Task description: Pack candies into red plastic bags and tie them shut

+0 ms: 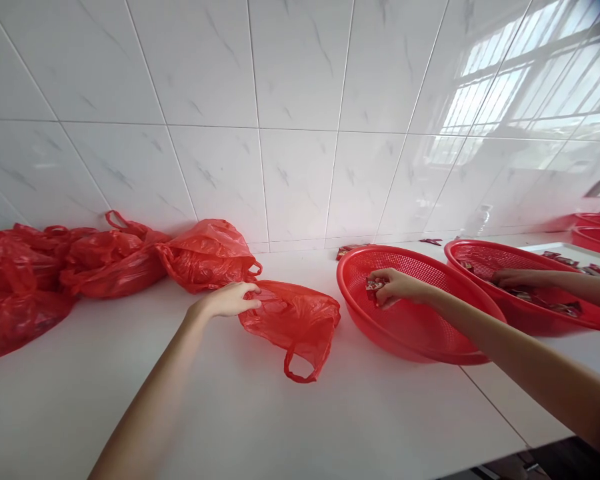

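Head view: left hand (229, 299) at mid frame, fingers curled down and pinching the upper-left edge of an empty red bag (293, 321) that lies flat on the white counter (240, 420). The bag's long axis runs from that hand toward lower right, handle loops hanging at the lower end. Right hand (399, 287) is right of centre, inside the near red basket (420, 333), fingers pressed together around small red packets (375, 291). The packets sit just right of the bag, with the basket rim between them; the right hand is nearer them, the left nearer the bag. Stuffed red bags (115, 261) are piled at the left against the tiled wall (300, 100). Another person's hand (514, 277) reaches into a second basket (485, 257) at far right.
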`<state>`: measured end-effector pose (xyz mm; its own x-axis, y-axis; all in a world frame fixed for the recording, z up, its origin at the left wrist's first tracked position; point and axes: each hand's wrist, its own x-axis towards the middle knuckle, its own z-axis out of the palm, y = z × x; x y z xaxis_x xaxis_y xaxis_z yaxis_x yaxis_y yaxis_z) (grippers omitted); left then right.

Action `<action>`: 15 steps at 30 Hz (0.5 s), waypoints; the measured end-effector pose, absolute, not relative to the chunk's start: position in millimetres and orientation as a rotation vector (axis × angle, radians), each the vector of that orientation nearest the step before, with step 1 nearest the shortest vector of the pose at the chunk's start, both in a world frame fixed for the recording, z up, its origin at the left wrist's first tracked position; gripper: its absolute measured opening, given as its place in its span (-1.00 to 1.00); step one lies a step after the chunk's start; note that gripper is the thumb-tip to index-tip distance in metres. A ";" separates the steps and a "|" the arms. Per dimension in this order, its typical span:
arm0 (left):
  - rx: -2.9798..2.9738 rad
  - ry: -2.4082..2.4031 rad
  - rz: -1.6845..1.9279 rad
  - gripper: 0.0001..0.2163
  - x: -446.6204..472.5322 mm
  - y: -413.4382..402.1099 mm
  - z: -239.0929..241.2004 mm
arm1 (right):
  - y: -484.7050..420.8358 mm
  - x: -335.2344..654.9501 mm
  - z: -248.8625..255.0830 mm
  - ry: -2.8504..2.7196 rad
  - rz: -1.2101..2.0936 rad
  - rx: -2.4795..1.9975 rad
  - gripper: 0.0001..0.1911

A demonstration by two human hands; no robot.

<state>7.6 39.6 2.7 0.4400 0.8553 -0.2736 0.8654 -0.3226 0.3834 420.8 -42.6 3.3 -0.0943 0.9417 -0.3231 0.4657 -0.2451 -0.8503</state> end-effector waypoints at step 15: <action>2.101 1.313 0.056 -0.38 27.8 13.2 21.2 | -54.8 284.3 77.1 -1.964 1.275 -1.152 -0.70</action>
<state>27.8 13.2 21.2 0.4970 0.8172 -0.2918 0.7893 -0.2861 0.5433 284.3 -54.8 77.1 -0.4992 0.8663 -0.0196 0.3707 0.1930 -0.9085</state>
